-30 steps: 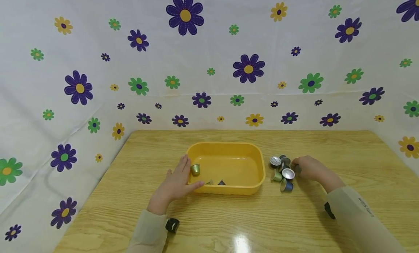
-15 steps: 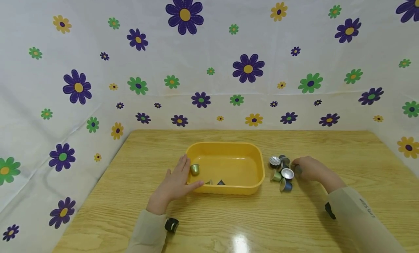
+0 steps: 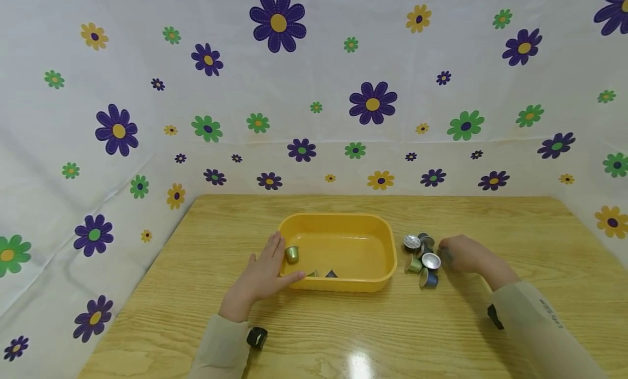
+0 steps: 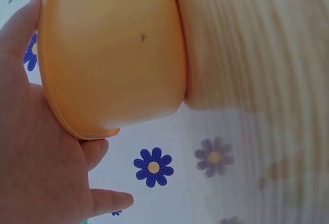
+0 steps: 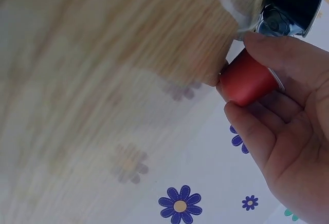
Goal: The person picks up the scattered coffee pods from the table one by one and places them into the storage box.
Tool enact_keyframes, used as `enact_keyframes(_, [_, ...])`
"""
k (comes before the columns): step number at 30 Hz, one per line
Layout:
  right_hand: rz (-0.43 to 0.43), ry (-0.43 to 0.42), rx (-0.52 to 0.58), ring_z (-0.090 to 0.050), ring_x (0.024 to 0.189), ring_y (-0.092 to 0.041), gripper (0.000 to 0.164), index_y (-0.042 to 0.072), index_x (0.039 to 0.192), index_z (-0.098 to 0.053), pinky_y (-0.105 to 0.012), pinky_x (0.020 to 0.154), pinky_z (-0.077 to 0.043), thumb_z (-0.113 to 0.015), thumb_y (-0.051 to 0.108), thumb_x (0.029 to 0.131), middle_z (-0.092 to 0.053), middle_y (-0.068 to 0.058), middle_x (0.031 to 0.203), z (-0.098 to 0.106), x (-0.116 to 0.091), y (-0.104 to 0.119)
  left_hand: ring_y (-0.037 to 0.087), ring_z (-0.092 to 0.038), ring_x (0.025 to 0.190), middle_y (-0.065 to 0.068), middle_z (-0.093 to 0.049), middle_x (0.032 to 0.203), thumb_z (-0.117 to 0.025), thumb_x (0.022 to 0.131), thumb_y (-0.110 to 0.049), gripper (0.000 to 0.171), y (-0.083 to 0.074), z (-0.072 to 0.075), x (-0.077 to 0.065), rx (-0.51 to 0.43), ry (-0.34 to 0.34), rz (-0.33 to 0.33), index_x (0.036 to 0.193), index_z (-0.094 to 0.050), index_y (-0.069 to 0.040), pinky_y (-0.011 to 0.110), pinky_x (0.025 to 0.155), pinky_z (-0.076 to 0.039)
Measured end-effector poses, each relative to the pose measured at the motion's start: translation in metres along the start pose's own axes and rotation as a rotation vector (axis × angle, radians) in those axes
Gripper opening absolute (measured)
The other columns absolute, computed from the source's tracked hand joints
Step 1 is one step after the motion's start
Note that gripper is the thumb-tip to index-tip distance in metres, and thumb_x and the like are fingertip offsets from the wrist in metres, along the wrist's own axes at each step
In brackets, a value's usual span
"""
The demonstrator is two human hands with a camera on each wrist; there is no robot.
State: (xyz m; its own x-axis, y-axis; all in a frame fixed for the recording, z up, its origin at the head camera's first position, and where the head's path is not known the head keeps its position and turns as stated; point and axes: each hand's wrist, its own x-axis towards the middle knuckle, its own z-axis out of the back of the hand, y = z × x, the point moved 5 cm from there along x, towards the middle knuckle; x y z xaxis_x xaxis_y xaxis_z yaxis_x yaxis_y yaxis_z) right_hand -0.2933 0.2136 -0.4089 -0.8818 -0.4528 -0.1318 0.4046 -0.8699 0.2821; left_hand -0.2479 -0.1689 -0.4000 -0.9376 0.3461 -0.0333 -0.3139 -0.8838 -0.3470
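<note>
My left hand point(image 3: 262, 275) rests with extended fingers on the left rim of a yellow tray point(image 3: 338, 286), its thumb reaching over the front rim. Inside the tray, a gold-green coffee capsule point(image 3: 292, 254) lies by the left wall; a green capsule point(image 3: 313, 274) and a dark one point(image 3: 331, 274) show partly behind the front rim. Right of the tray, my right hand point(image 3: 466, 253) is beside a small pile of capsules. The right wrist view shows it pinching a red coffee capsule point(image 5: 247, 82) between thumb and fingers, with a dark capsule point(image 5: 293, 3) just past the thumb.
The pile includes a silver-lidded capsule point(image 3: 431, 260), a blue capsule point(image 3: 429, 279), a pale green capsule point(image 3: 414, 265) and a foil-topped one point(image 3: 412, 242). They stand close to the tray's right side on a wooden table point(image 3: 314, 335). A flower-patterned sheet point(image 3: 314, 84) surrounds the table.
Hardly anything differs: the right hand's fingers have shifted very slightly away from the pile. The left hand, tray and other capsules stay in place.
</note>
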Motion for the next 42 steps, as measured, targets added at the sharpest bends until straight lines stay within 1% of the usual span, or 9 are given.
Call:
enact_keyframes(6, [0.015,-0.053,0.018,-0.056,0.086,-0.04,0.021,-0.009,0.095,-0.06,-0.049,0.077,-0.043,-0.055,-0.005,0.075,-0.061,-0.022,0.09,0.002,-0.001,0.0,0.027,0.001,0.133,0.016,0.002,0.146,-0.043,0.081,-0.062,0.095,0.0,0.0,0.0,0.001,-0.001,0.001,0.139,-0.009,0.006,0.062,0.095,-0.012])
enact_keyframes(9, [0.022,-0.08,0.028,-0.056,0.086,-0.04,0.022,-0.01,0.096,-0.059,-0.049,0.077,-0.042,-0.057,-0.003,0.075,-0.061,-0.022,0.09,0.005,-0.004,0.001,0.026,0.001,0.133,0.016,0.002,0.146,-0.043,0.082,-0.062,0.095,0.0,0.0,0.001,0.0,-0.002,0.001,0.139,-0.009,0.006,0.062,0.095,-0.013])
enact_keyframes(13, [0.027,-0.119,0.053,-0.055,0.087,-0.042,0.029,-0.012,0.099,-0.057,-0.05,0.076,-0.042,-0.063,0.001,0.073,-0.06,-0.025,0.092,0.011,-0.009,0.002,0.026,0.001,0.133,0.016,0.002,0.146,-0.043,0.082,-0.061,0.095,0.0,0.0,0.001,-0.001,-0.003,0.0,0.139,-0.009,0.006,0.062,0.095,-0.013])
enact_keyframes(17, [0.024,-0.169,0.099,-0.057,0.08,-0.036,0.034,-0.013,0.1,-0.056,-0.047,0.069,-0.045,-0.068,0.005,0.073,-0.06,-0.024,0.089,0.018,-0.014,0.004,0.027,0.001,0.133,0.016,0.001,0.146,-0.044,0.082,-0.061,0.095,0.0,0.0,0.0,-0.008,-0.002,-0.001,0.139,-0.01,0.006,0.062,0.095,-0.012])
enact_keyframes(22, [0.024,-0.219,0.149,-0.056,0.072,-0.027,0.037,-0.015,0.102,-0.055,-0.041,0.061,-0.046,-0.068,0.005,0.073,-0.06,-0.022,0.087,0.027,-0.021,0.009,0.027,0.001,0.133,0.016,0.001,0.146,-0.044,0.082,-0.061,0.094,0.0,0.0,0.0,-0.007,-0.005,0.002,0.139,-0.01,0.006,0.062,0.095,-0.012])
enact_keyframes(26, [0.02,-0.232,0.185,-0.056,0.07,-0.022,0.038,-0.014,0.104,-0.054,-0.037,0.059,-0.046,-0.067,0.004,0.074,-0.06,-0.02,0.087,0.032,-0.028,0.013,0.027,0.001,0.133,0.016,0.001,0.146,-0.044,0.082,-0.06,0.094,-0.001,0.001,0.0,-0.013,-0.001,0.002,0.139,-0.009,0.006,0.062,0.095,-0.012])
enact_keyframes(31, [0.021,-0.218,0.224,-0.055,0.071,-0.019,0.041,-0.014,0.109,-0.052,-0.034,0.06,-0.047,-0.066,0.006,0.076,-0.06,-0.014,0.086,0.036,-0.034,0.022,0.027,0.001,0.132,0.016,0.001,0.146,-0.045,0.082,-0.059,0.093,-0.001,0.001,-0.001,-0.01,0.0,0.001,0.139,-0.01,0.006,0.062,0.095,-0.012])
enact_keyframes(37, [0.046,-0.241,0.209,-0.054,0.073,-0.017,0.042,-0.011,0.111,-0.052,-0.033,0.061,-0.046,-0.067,0.009,0.077,-0.06,-0.009,0.086,0.038,-0.036,0.035,0.028,0.0,0.132,0.017,0.001,0.146,-0.044,0.082,-0.06,0.093,-0.001,0.001,-0.001,-0.003,-0.005,-0.003,0.138,-0.011,0.007,0.062,0.094,-0.012])
enact_keyframes(42, [0.054,-0.273,0.2,-0.055,0.077,-0.02,0.041,-0.01,0.111,-0.054,-0.036,0.064,-0.046,-0.067,0.01,0.078,-0.061,-0.009,0.089,0.037,-0.035,0.043,0.028,-0.001,0.132,0.017,0.0,0.146,-0.044,0.082,-0.06,0.093,-0.001,0.001,-0.001,0.002,-0.001,0.003,0.138,-0.011,0.007,0.062,0.094,-0.012])
